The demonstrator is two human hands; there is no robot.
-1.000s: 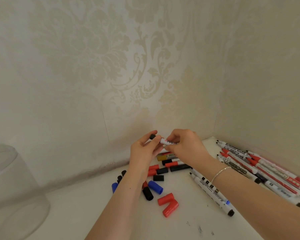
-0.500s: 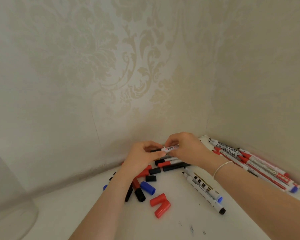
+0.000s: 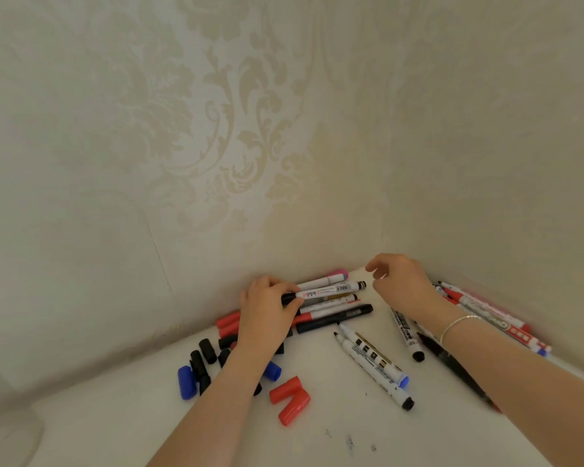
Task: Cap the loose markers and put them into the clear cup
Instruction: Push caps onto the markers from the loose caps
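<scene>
My left hand pinches the black-capped end of a white marker, which lies level over a row of capped markers by the back wall. My right hand hovers just right of that marker's free end, fingers loosely curled and holding nothing. Loose caps lie near my left wrist: two red caps, a blue cap, black caps. Two uncapped markers lie in the middle, and several more markers are heaped at the right. Only a faint part of the clear cup shows at the lower left.
Patterned walls meet in a corner right behind the markers and close off the back and right side. The white tabletop runs toward me, with small ink marks near the front.
My right hand has let go of the white marker and moved away to the right. My left hand has lowered the marker toward the row by the wall. The view shifted right, so the cup is nearly gone.
</scene>
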